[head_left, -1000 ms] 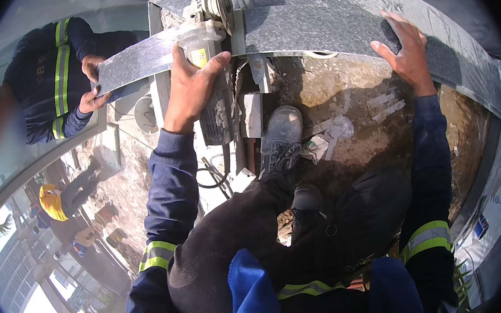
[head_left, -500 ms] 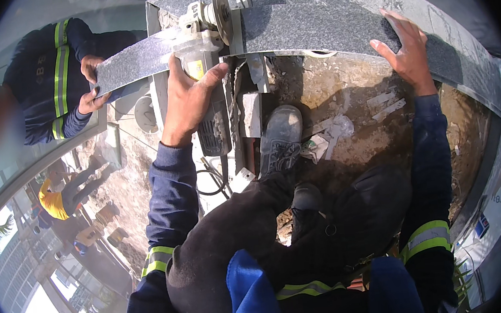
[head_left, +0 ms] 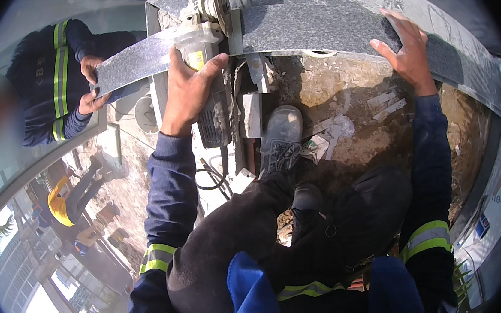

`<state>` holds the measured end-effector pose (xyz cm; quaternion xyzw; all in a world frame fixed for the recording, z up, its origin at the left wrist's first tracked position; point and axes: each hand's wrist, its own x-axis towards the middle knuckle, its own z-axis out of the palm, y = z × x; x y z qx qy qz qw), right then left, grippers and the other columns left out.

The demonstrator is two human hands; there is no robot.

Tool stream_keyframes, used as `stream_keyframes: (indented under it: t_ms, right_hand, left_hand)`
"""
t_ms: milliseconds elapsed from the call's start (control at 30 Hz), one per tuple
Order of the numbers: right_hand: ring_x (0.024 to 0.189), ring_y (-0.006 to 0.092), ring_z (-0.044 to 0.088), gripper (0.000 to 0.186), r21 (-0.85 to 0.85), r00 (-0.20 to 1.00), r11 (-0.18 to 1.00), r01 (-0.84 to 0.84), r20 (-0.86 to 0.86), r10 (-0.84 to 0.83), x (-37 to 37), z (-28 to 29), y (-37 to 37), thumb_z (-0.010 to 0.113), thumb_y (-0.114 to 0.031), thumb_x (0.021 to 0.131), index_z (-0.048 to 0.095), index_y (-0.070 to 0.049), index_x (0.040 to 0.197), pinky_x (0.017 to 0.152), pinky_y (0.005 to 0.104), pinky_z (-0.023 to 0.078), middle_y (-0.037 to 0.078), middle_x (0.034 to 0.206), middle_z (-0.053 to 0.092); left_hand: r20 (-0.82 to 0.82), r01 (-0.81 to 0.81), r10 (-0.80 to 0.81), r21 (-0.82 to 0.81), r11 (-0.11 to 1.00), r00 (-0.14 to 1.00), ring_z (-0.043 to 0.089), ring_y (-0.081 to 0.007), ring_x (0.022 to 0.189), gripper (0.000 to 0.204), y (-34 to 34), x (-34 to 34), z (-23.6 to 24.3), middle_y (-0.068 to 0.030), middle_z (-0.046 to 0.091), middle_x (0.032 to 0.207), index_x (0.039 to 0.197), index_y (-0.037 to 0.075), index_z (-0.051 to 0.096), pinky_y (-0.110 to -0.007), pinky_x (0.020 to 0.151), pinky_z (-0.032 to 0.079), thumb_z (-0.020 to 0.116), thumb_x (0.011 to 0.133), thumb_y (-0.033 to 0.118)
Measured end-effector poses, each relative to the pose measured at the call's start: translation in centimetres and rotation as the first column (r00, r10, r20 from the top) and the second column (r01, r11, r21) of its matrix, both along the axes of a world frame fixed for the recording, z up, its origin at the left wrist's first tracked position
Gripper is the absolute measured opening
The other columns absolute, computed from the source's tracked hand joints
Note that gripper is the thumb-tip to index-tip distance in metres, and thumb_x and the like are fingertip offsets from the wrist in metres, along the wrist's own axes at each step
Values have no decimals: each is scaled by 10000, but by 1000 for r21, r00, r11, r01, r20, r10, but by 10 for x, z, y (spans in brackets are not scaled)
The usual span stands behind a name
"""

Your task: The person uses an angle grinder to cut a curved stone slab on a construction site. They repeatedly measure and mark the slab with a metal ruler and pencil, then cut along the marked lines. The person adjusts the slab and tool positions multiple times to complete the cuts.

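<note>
My left hand (head_left: 192, 86) is wrapped round the body of a dusty angle grinder (head_left: 214, 121), whose disc (head_left: 223, 8) stands upright at the top centre, beside a narrow speckled grey stone strip (head_left: 133, 64). My right hand (head_left: 406, 51) grips the near edge of the stone piece (head_left: 310, 27) right of the disc, fingers over its top. At the left end of the strip, a co-worker's two hands (head_left: 90, 69) hold it. The grinder hides part of the stone where the disc meets it.
The co-worker (head_left: 44, 80) in dark clothing fills the upper left. Offcuts (head_left: 252, 114), scraps (head_left: 338, 130) and a black cord (head_left: 211, 184) lie around my boots (head_left: 282, 141) on dirty ground. A person in yellow (head_left: 59, 202) is farther off at lower left, with other objects.
My left hand and the grinder dipped slightly toward me half a second ago and have moved back up a little now. My right hand has stayed on the stone.
</note>
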<state>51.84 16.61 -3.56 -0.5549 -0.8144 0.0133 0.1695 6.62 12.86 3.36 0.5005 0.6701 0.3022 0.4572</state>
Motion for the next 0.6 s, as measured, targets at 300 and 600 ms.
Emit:
stream_keyframes:
  t_ms: [300, 600]
  right_hand:
    - [1360, 302, 510, 708, -11, 1000, 1000, 18, 7, -18, 0, -1, 0, 729, -578, 896, 582, -191, 1470, 1166, 532, 298, 83, 1442, 601]
    - [1367, 302, 504, 724, -12, 1000, 1000, 9, 16, -9, 2, -3, 0, 725, -583, 899, 570, -183, 1482, 1173, 534, 293, 83, 1447, 597]
  left_hand:
    - [-4, -20, 20, -31, 999, 1000, 671, -212, 969, 666, -15, -4, 4, -200, 686, 1155, 1285, -76, 496, -339, 866, 547, 850, 842, 273]
    - [6, -21, 21, -12, 1000, 1000, 661, -221, 999, 721, -20, -6, 2, -209, 676, 1172, 1311, -92, 478, -333, 886, 540, 859, 838, 295]
